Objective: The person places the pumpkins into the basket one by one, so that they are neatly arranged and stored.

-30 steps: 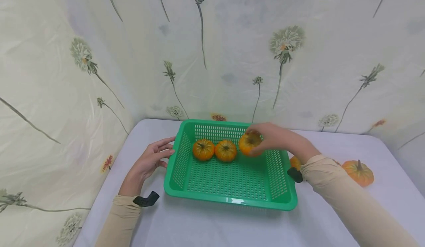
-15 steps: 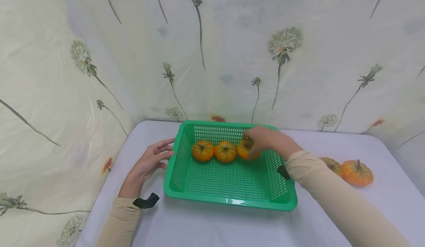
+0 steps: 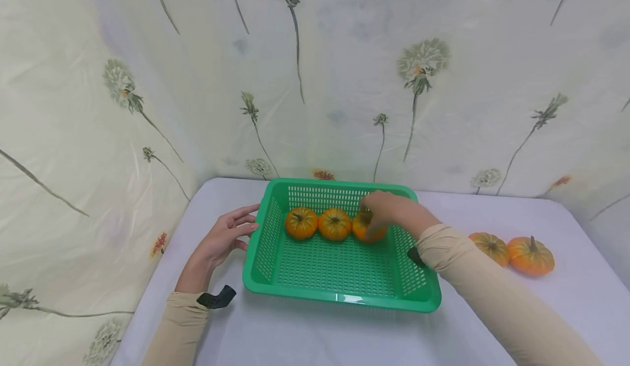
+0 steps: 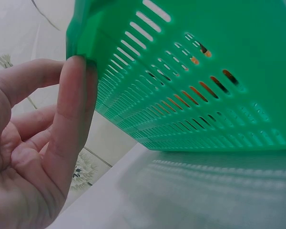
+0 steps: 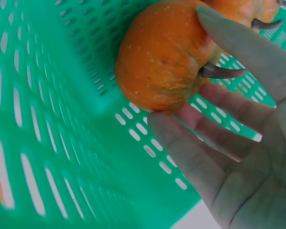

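Observation:
A green plastic basket with slotted walls stands on the table. My left hand is at its left side, fingertips touching the rim; in the left wrist view the fingers lie fairly straight against the rim's outer edge. Inside, my right hand holds a small orange pumpkin with a dark stem, thumb on one side and fingers on the other. This pumpkin sits low, close to the basket floor. To its left, two more pumpkins, one in the middle and one at the left, complete a row along the back.
Two further pumpkins, one greenish orange and one brighter orange, lie side by side on the white-covered table, right of the basket. A cloth wall with dandelion prints rises behind the table and along its left side.
My right hand has lowered the pumpkin into the basket, slightly leftward, beside the other two. As the right arm shifted, the pumpkins on the table came into fuller view. My left hand stays put.

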